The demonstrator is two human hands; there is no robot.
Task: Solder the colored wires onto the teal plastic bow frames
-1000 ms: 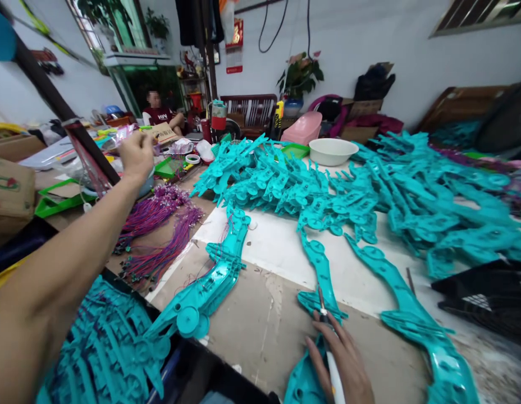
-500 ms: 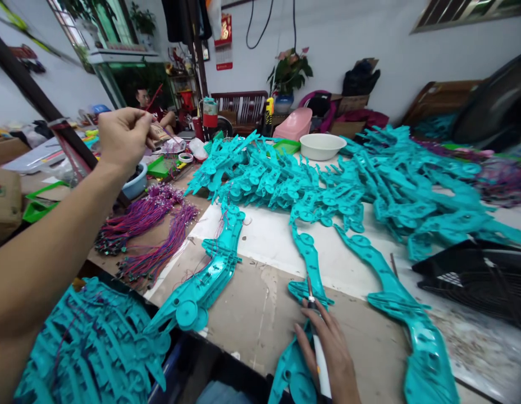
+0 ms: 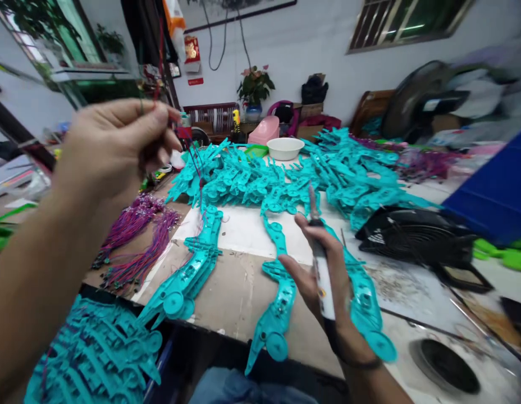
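Note:
Raised at the left, my left hand (image 3: 113,140) pinches thin red wires (image 3: 158,84) between thumb and fingers. Purple and red strands trail from it toward a teal plastic part (image 3: 197,269) lying on the table with wires along it. My right hand (image 3: 334,275) holds a soldering iron (image 3: 323,269) with a white and black handle, its tip pointing up and away. Under and beside that hand lie a middle teal part (image 3: 283,294) and a right teal part (image 3: 365,297), the latter partly hidden by the hand.
A heap of teal parts (image 3: 243,179) spans the back of the table. Bundles of purple wires (image 3: 138,247) lie at left, and stacked teal parts (image 3: 96,348) sit below the front edge. To the right are a black fan (image 3: 403,235), a blue panel (image 3: 492,191) and a dark round opening (image 3: 446,365).
My right hand has lifted the soldering iron off the middle part, its tip now higher. My left hand, still pinching wire, appears closer and larger. The view has swung to the right.

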